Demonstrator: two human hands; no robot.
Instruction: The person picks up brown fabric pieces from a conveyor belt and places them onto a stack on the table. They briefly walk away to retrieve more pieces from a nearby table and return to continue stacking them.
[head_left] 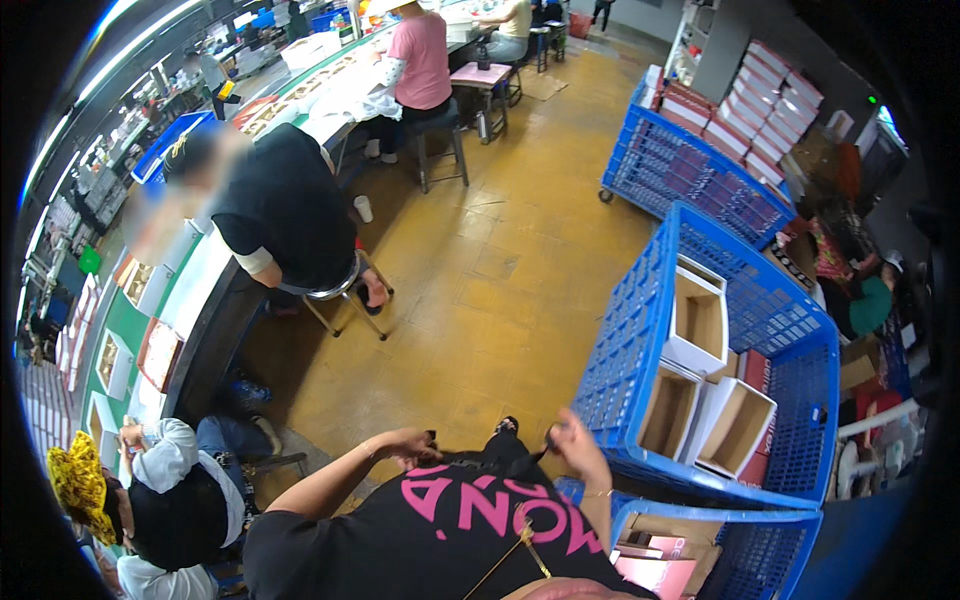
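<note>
Left hand (405, 447) and right hand (577, 447) apart, at hem of black shirt (340, 552). Can't tell if either grip is closed on it. White boxes (737, 428) inside blue crate (622, 335), toward its left edge.

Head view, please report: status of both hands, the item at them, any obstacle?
Left hand and right hand at waist front. Both seemingly closed on dark strap-like material, exact kind unclear. Blue crate close by, right side.

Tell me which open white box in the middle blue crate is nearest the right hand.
The lower-left box, in the corner of the crate by the right hand. The upper box is farther forward; the right box lies farther across.
</note>
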